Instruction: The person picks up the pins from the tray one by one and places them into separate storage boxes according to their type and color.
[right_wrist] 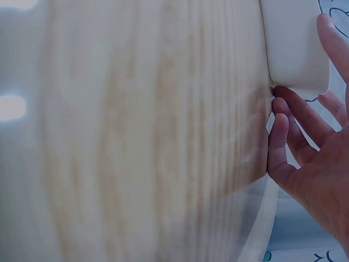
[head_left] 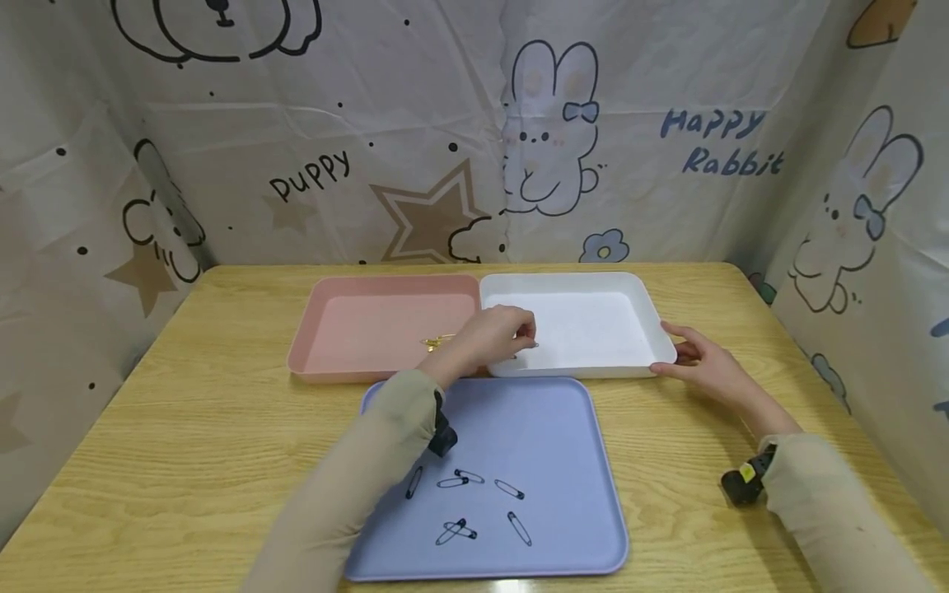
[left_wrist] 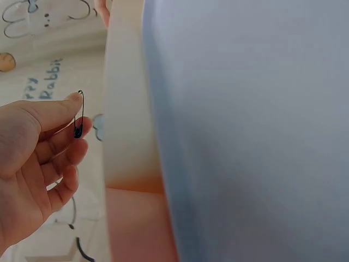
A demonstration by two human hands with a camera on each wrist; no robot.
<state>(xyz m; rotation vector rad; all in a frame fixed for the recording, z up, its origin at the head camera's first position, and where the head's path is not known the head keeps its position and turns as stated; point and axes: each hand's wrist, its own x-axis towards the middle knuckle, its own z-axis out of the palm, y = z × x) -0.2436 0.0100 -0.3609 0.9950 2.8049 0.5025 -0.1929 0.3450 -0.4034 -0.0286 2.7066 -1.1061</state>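
My left hand [head_left: 498, 336] pinches a black safety pin [left_wrist: 79, 117] between thumb and fingertips, low over the left part of a white tray [head_left: 593, 325]. In the left wrist view the pin hangs with its dark clasp end down. Thumb and fingers of my right hand [head_left: 704, 362] hold the white tray's front right corner, some fingers bent against its side in the right wrist view. Several black safety pins [head_left: 508, 489] lie spread over the near half of a blue tray [head_left: 519, 428].
Left of the white tray, against it, stands a pink tray [head_left: 371, 329] with gold safety pins [head_left: 437, 341] partly hidden by my left forearm. The blue tray sits in front of both on the wooden table [head_left: 193, 445]. A printed curtain [head_left: 415, 123] encloses the back and sides.
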